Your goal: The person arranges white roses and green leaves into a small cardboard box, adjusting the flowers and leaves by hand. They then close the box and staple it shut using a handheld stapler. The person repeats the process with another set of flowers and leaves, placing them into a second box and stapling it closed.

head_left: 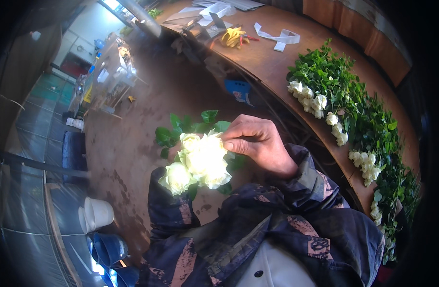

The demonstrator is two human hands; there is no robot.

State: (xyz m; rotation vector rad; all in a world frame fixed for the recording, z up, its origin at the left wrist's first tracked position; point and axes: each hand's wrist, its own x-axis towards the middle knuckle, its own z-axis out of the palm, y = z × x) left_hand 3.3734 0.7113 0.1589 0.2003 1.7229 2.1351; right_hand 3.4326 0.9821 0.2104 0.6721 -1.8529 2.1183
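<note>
A bunch of cream-white roses [198, 162] with green leaves is held upright in front of my body. My left hand [174, 152] is mostly hidden behind the blooms, closed around the bunch underneath. My right hand [257, 143] is at the right side of the flowers, thumb and forefinger pinched on the edge of a bloom, the other fingers curled. The brightest petals are washed out, so their detail is unclear.
A curved wooden table [276, 62] at right holds long piles of white roses [315, 100], yellow gloves [233, 36] and white strips [286, 36]. A blue container [236, 91] is under it. A cluttered bench [114, 71] stands far left; white [99, 213] and blue buckets [109, 246] sit lower left.
</note>
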